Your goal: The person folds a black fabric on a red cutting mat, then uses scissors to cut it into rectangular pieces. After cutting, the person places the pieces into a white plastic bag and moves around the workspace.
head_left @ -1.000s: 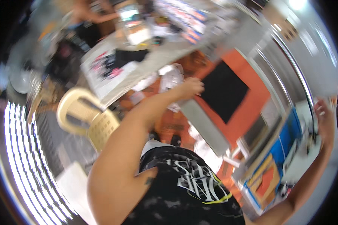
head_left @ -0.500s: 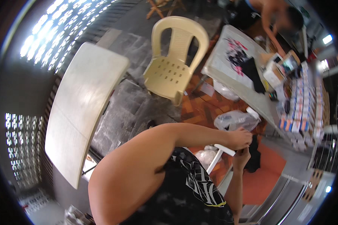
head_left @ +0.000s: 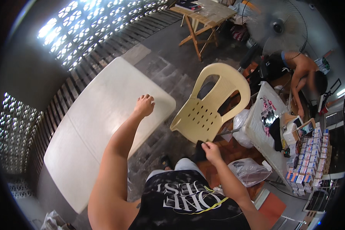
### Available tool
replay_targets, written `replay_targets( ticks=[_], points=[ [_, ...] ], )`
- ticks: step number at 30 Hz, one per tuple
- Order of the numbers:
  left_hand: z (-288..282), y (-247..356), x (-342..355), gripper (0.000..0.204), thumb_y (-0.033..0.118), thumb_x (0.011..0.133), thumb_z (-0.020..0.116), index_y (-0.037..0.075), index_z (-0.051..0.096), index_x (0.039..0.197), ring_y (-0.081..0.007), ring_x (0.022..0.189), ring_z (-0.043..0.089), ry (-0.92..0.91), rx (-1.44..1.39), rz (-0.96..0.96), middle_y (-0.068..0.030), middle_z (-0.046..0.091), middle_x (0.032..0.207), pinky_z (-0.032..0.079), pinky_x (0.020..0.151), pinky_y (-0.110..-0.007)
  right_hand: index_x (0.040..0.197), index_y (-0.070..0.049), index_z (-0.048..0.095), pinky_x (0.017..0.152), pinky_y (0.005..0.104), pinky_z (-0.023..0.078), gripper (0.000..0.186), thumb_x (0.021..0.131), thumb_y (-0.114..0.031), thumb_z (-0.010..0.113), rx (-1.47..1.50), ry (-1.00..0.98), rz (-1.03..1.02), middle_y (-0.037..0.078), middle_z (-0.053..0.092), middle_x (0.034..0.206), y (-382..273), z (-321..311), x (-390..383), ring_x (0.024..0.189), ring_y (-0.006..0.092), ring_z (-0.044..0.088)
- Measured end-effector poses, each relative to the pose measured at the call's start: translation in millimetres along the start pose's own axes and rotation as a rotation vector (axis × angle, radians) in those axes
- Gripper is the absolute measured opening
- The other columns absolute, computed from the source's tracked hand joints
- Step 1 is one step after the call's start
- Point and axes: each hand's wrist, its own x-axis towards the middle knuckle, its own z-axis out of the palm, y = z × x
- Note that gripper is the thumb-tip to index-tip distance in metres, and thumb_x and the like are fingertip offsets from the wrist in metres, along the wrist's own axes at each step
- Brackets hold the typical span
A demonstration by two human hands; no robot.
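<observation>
My left hand (head_left: 145, 105) is stretched out over the white folding table (head_left: 103, 99), near its right end. Its fingers are bent a little and apart, with nothing seen in them; whether it touches the tabletop I cannot tell. Pinched in my right hand (head_left: 212, 152) is a black cloth (head_left: 199, 153), which hangs down in front of the cream plastic chair (head_left: 203, 115). The chair stands just beyond that hand, between the white table and a second table (head_left: 258, 115) on the right.
Stacked small boxes (head_left: 306, 161) line the second table's near side, where another person (head_left: 301, 73) bends over. Plastic bags (head_left: 249, 170) lie on the floor below. A standing fan (head_left: 276, 27) and a wooden folding table (head_left: 211, 15) are farther back. Pierced blocks (head_left: 84, 27) form the left wall.
My view has swung left. My left hand has left the spot beside my right hand and reached over the white table. The right hand has brought the black cloth near the chair.
</observation>
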Motion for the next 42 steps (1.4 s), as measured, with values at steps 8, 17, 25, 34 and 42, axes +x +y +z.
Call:
replay_targets(
  ticks=[8,17,25,34,42],
  points=[
    [-10.2,-49.1,153.0,0.044,0.043,0.101,0.050,0.010,0.067,0.125,-0.0315,0.138,0.045,-0.219,0.242,0.203,-0.0130,0.059,0.138,0.026,0.119,-0.057,0.108,-0.001,0.074,0.080,0.0338,0.053,0.029,0.094,-0.027,0.070,-0.100,-0.163,0.192,0.012,0.076,0.096,-29.0,28.6,78.4,0.086,0.0185,0.069],
    [-31.0,-65.1,244.8,0.054,0.048,0.098,0.044,0.006,0.076,0.106,-0.0307,0.113,0.068,-0.611,0.315,0.155,-0.0156,0.073,0.115,0.051,0.100,-0.044,0.109,-0.012,0.076,0.086,0.0416,0.055,0.032,0.088,-0.035,0.071,-0.462,-0.086,0.359,0.015,0.075,0.103,-21.8,18.5,193.7,0.095,0.0340,0.071],
    [-116.6,-207.9,319.9,0.039,0.034,0.091,0.051,0.005,0.077,0.088,-0.0396,0.101,0.068,-0.392,0.279,-0.078,-0.0221,0.072,0.101,0.054,0.092,-0.049,0.107,-0.011,0.076,0.085,0.0419,0.055,0.028,0.089,-0.030,0.068,-0.426,-0.009,0.263,0.016,0.074,0.103,-78.8,14.7,311.1,0.096,0.0353,0.071],
    [-108.9,-394.8,409.5,0.029,0.030,0.087,0.059,0.008,0.077,0.091,-0.0378,0.103,0.068,-0.340,0.371,-0.156,-0.0169,0.073,0.108,0.055,0.093,-0.047,0.107,-0.005,0.073,0.085,0.0382,0.055,0.029,0.090,-0.028,0.070,-0.100,0.127,0.183,0.016,0.074,0.098,-163.9,34.5,427.0,0.093,0.0300,0.072],
    [-88.7,-413.3,455.3,0.035,0.035,0.087,0.061,0.009,0.078,0.103,-0.0362,0.112,0.066,-0.566,0.397,-0.380,-0.0201,0.072,0.112,0.054,0.095,-0.046,0.101,0.000,0.071,0.078,0.0328,0.052,0.026,0.093,-0.024,0.069,0.174,0.320,0.048,0.009,0.074,0.089,-250.8,-29.5,588.5,0.082,0.0161,0.067]
  ],
)
